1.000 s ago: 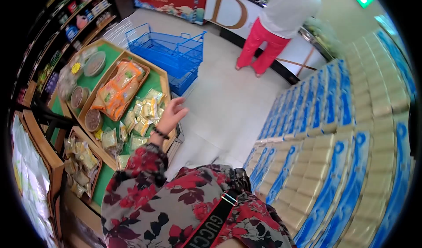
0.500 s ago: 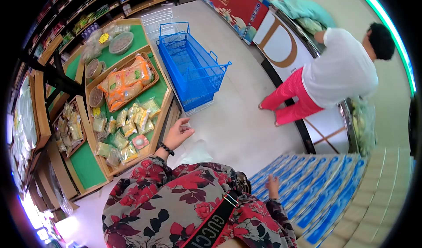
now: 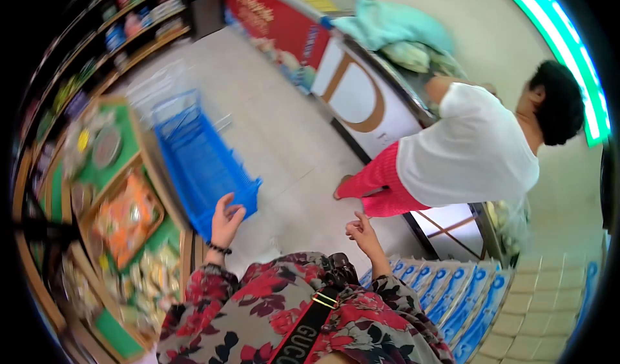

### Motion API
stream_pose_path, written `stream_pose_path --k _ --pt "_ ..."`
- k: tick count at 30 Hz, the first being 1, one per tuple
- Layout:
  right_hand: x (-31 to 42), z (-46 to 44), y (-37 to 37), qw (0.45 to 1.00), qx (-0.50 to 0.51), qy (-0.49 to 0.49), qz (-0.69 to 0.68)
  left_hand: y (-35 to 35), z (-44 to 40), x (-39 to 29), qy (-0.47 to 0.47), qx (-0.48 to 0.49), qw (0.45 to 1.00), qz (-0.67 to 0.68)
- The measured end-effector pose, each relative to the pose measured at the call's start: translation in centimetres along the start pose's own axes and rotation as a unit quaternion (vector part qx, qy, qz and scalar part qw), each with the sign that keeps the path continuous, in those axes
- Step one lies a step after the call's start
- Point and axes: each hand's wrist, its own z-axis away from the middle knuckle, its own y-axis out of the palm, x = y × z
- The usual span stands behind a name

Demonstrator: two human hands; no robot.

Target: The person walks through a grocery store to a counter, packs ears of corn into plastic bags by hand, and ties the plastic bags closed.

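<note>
My left hand, with a dark beaded bracelet at the wrist, is raised in front of me. Its fingers are loosely bent and apart, with nothing in them. In the view it overlaps the near end of a blue wire basket on the floor; I see no grip on it. My right hand hangs in the air to the right, fingers half curled and apart, also without anything held. A black strap crosses my flowered top.
On the left stands a wooden display with packaged foods. A person in a white top leans over a counter at right. Blue-and-white packages lie at lower right. Shelves line the back left. Tiled floor runs between.
My view has swung right and come nearer the counter, so the display and basket sit further left. My right hand has come up and forward. The left hand remains raised.
</note>
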Motion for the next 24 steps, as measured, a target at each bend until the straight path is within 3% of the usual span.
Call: stream_pose_path --k 4,10,14,17,24 --pt "4.9 -4.7 -2.1 0.998 -0.017 -0.023 -0.048 2.5 -7.2 -2.4 0.007 0.011 1.000 -0.002" --pt "9.2 -16.8 -6.6 0.992 0.005 -0.114 0.056 5.7 -18.8 -4.5 0.046 -0.079 0.996 -0.016" --pt "14.8 -24.4 -8.5 0.996 0.049 -0.055 0.042 7.5 -23.9 -4.8 0.015 -0.124 0.992 -0.024" --pt "16.5 -30.0 -8.5 0.987 0.055 -0.136 0.072 8.6 -25.7 -4.4 0.001 -0.146 0.988 -0.056" --pt "19.8 -40.0 -6.9 0.991 0.032 -0.127 0.018 7.4 -32.0 -2.0 -0.110 -0.183 0.974 -0.081"
